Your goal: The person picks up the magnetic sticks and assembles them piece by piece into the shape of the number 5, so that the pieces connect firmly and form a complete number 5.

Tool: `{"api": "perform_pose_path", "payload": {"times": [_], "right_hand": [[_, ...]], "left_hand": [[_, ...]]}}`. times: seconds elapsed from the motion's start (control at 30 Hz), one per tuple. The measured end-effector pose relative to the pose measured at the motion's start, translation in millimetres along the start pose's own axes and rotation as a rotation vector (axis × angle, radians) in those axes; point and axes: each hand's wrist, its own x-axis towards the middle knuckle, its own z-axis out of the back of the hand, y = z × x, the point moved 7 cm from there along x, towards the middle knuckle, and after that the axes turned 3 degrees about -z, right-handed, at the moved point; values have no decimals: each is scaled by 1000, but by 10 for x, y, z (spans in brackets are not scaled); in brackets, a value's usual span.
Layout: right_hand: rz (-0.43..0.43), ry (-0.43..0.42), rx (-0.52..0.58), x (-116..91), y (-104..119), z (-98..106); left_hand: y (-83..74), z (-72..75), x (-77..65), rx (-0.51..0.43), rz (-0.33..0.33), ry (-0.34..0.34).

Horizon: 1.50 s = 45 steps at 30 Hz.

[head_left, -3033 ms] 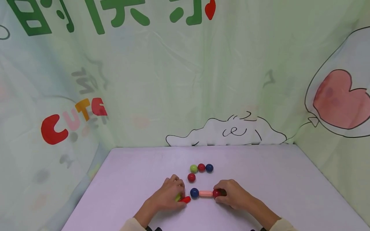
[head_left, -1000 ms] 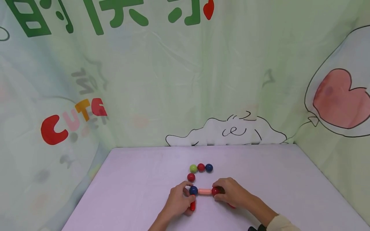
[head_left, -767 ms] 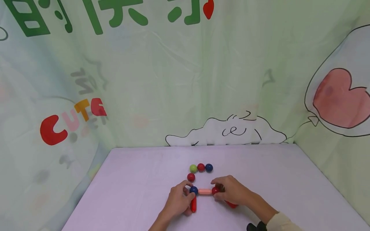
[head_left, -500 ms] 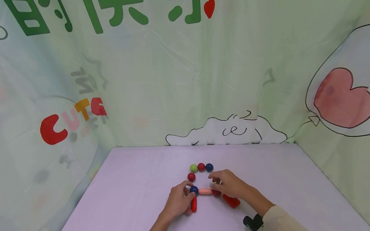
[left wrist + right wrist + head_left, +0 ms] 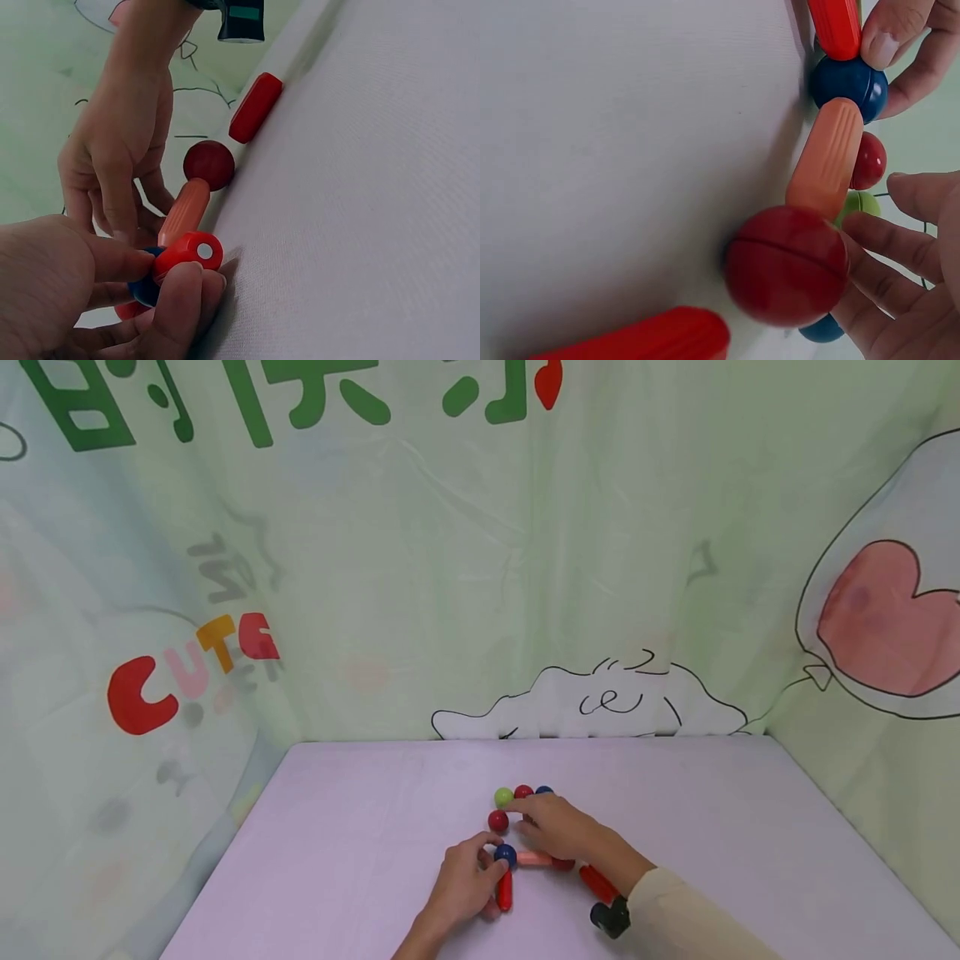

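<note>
My left hand [image 5: 465,877] pinches a blue ball [image 5: 849,86] between thumb and fingers. A red stick [image 5: 506,893] sticks out from this ball towards me; its end shows a white dot in the left wrist view. On the ball's right side, a pink stick [image 5: 826,157] leads to a dark red ball [image 5: 787,266]. My right hand [image 5: 558,828] reaches over that pink stick with fingers spread and grips nothing. Its index fingertip is close to a lime green ball [image 5: 504,797] and a single red ball [image 5: 498,821].
Another red ball [image 5: 523,791] and a second blue ball [image 5: 544,790] stand in a row with the green one, partly behind my right hand. Loose red stick [image 5: 256,107] lies right of the dark red ball. A printed curtain [image 5: 450,568] hangs behind the table [image 5: 360,827].
My left hand, earlier holding a green and a red piece, moved to the blue ball, where the red stick now sits. My right hand released the dark red ball and moved left and away from me.
</note>
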Motion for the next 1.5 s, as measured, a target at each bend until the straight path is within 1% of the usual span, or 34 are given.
{"api": "perform_pose_path", "payload": {"times": [0.13, 0.2, 0.37, 0.47, 0.57, 0.7, 0.83, 0.93, 1.07, 1.17, 1.3, 1.5], "right_hand": [[11, 10, -59, 104, 49, -41], [30, 20, -80, 139, 72, -60], [75, 49, -82, 194, 98, -121], [83, 49, -93, 211, 101, -145], [51, 53, -116, 211, 76, -152], [-2, 59, -106, 197, 39, -125], [-17, 43, -65, 163, 12, -99], [-27, 11, -33, 123, -26, -79], [-50, -28, 35, 53, -76, -23], [-63, -40, 82, -13, -85, 26], [-43, -35, 97, -110, -58, 72], [11, -40, 79, -251, -9, 139]], "left_hand": [[16, 8, -12, -17, 5, -4], [23, 9, -15, -24, 5, -3], [30, 7, -15, -42, 2, 4], [24, 10, -5, -42, -4, 6], [20, 6, 6, -32, -3, 13], [11, 1, 16, -21, 6, 23], [8, 0, 14, -6, 19, 29], [1, 6, 12, 1, 20, 28], [-18, 27, 22, 12, 2, 20], [-31, 39, 33, 24, -4, 21], [-42, 47, 51, 39, 7, 24], [-73, 43, 102, 48, 7, 27]]}}
